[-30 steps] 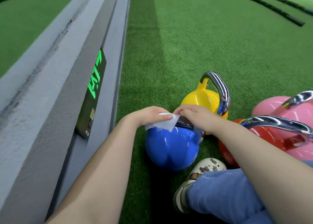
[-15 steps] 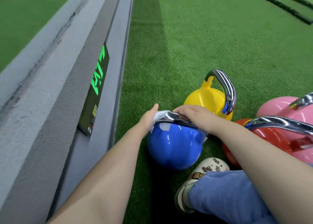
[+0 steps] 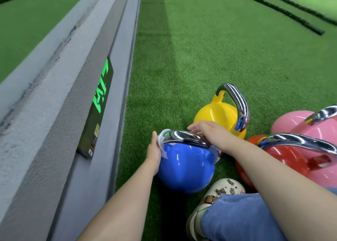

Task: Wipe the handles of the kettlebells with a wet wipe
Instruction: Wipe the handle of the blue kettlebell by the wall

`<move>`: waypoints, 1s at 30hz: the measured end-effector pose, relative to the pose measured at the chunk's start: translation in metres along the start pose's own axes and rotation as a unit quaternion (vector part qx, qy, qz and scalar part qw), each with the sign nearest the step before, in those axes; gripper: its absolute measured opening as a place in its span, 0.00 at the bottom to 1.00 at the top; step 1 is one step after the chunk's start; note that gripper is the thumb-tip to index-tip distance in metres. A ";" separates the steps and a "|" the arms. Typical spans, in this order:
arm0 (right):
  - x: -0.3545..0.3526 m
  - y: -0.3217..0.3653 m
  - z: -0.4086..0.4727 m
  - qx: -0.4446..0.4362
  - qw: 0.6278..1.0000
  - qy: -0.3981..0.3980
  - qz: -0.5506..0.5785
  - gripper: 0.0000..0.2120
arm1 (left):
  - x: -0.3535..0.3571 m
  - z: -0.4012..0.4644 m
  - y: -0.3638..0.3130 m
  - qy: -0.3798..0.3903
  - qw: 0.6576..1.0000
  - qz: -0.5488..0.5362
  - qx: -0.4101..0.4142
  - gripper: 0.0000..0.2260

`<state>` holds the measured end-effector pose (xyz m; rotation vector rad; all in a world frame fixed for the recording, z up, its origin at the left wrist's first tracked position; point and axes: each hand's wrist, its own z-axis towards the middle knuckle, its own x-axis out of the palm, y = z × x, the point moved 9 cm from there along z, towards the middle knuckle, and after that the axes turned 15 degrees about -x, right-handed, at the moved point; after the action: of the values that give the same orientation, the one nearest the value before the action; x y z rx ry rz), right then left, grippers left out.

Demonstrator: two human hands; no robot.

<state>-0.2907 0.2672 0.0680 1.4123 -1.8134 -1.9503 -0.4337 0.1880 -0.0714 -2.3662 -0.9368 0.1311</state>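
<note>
We note green artificial turf [image 3: 209,49] covering the floor, bordered on the left by a long grey concrete ledge [image 3: 54,98] bearing a dark sign with lit green lettering [image 3: 99,106]. Four kettlebells stand grouped on the turf at lower right: a pink kettlebell [image 3: 295,126] at the far right edge, a red kettlebell [image 3: 284,157] in front of it with its chrome handle arching across, a blue kettlebell [image 3: 184,169] nearest the ledge, and a yellow kettlebell [image 3: 217,113] just behind the blue one. The blue kettlebell's chrome handle [image 3: 184,137] runs left to right across its top. Our right hand [image 3: 209,131] rests on the right part of that handle, fingers extended and relaxed over the metal. Our left hand [image 3: 155,149] presses the white wet wipe [image 3: 162,142] against the handle's left end; the fingers lie behind the wipe and the bell, so we cannot tell whether they curl round it. A blue-clad knee [image 3: 242,217] and a cream clog [image 3: 218,195] with small charms sit just beside the blue kettlebell.
</note>
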 end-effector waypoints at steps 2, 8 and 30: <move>-0.002 -0.002 -0.002 0.007 1.000 -0.014 0.012 0.14 | -0.004 0.001 0.005 -0.032 0.999 0.008 0.000 0.26; -0.015 0.003 -0.007 0.009 0.997 -0.053 0.046 0.14 | -0.009 -0.008 0.013 -0.142 0.990 -0.001 -0.007 0.29; -0.032 -0.003 -0.031 0.022 0.993 -0.101 0.057 0.15 | 0.001 -0.023 -0.013 -0.100 0.994 0.015 0.051 0.19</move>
<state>-0.2511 0.2663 0.0874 1.1278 -1.9853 -2.0724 -0.4342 0.1854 -0.0451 -2.3040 -0.9624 0.4243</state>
